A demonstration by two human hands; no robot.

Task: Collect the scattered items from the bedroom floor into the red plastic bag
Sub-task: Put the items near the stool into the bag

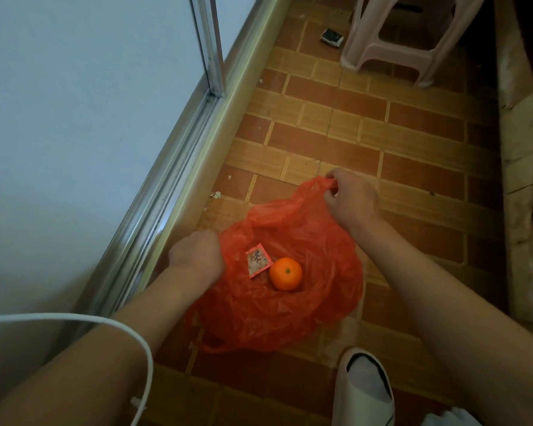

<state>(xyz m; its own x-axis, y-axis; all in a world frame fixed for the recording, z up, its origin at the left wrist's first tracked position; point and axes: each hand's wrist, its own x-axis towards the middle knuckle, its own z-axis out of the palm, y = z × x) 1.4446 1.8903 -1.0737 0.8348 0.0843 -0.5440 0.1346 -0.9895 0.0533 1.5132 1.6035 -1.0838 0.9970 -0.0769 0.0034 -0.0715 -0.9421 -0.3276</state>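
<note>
The red plastic bag (290, 315) lies spread open on the tiled floor. Inside it rest an orange (286, 273) and a small red packet (258, 265), side by side. My left hand (197, 255) grips the bag's near-left rim with curled fingers. My right hand (348, 196) pinches the bag's far handle and holds it up above the floor. A dark crumpled wrapper (332, 37) lies on the floor farther off, beside the stool.
A pink plastic stool (391, 53) stands at the back. A metal sliding-door track (179, 167) and white panel run along the left. A white slipper (362, 388) is at the bottom right. A white cable (111, 324) crosses my left forearm. Small white scraps (215, 195) lie near the track.
</note>
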